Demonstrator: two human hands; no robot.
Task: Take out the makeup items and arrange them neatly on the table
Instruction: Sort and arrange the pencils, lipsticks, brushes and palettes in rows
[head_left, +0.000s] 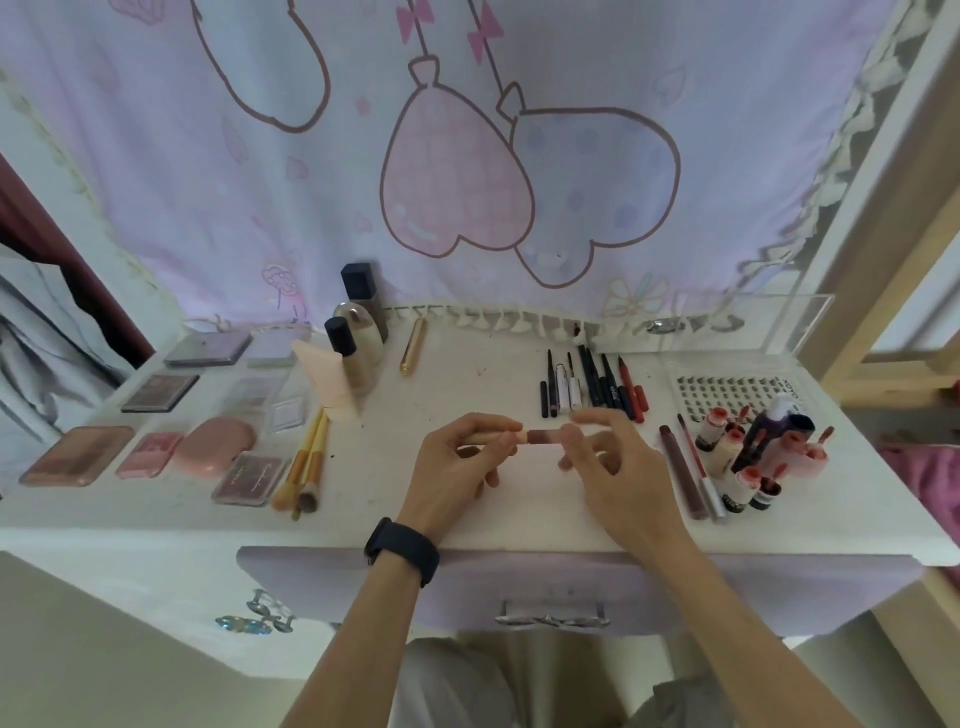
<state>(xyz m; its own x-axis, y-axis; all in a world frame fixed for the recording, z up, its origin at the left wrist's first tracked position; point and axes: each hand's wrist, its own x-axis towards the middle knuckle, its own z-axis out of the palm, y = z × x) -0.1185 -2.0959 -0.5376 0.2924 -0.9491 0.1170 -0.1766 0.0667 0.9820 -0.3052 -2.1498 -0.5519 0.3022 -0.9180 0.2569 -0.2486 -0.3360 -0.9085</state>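
Observation:
Both hands hold one small lip gloss tube level above the middle of the white table. My left hand, with a black band on its wrist, pinches the pale cap end. My right hand pinches the other end, whose dark pink body shows between the hands. Palettes and compacts lie in rows on the left. Pencils and liners lie side by side at the centre right. Small lip tubes cluster at the right.
Foundation bottles and a peach tube stand at the back centre, beside a gold stick. Brushes lie front left. A lash tray and a clear acrylic box sit at the back right. A closed lilac drawer is below.

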